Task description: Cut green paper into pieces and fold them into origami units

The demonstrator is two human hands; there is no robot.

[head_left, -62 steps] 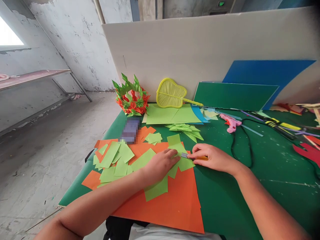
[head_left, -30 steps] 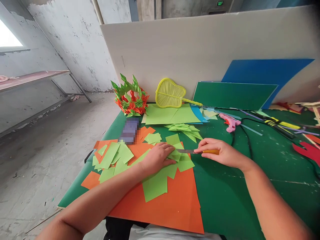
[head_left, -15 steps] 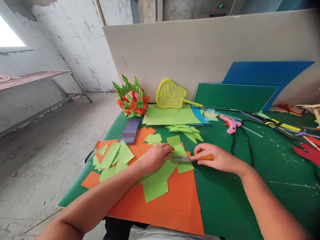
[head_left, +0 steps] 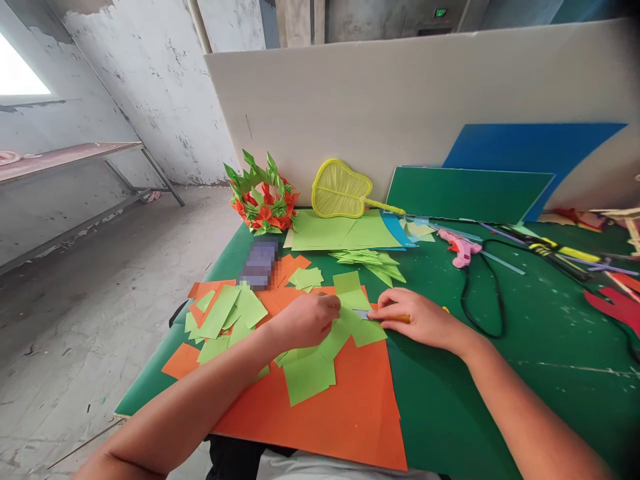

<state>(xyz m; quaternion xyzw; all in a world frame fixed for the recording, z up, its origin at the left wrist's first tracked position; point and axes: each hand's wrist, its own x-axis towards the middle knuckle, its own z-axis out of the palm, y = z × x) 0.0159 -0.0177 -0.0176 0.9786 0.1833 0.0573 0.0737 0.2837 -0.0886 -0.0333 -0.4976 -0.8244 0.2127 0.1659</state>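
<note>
Curled the flatter left hand [head_left: 307,322] in at the green paper [head_left: 310,380], couldn't tell whether pinching any, and kept the knife [head_left: 361,314] pinched in the right hand [head_left: 423,320], above the orange sheet [head_left: 360,413].

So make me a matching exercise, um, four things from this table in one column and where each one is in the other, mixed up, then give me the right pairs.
Things
1. Knife
2. Pink glue gun
3. Yellow fan
4. Large orange sheet

Places
A. On the green table, beside a looped black cord
B. Under loose green paper pieces, near the person
C. At the back, its handle pointing right
D. Held in the right hand

Right pairs: 1-D, 2-A, 3-C, 4-B
</note>
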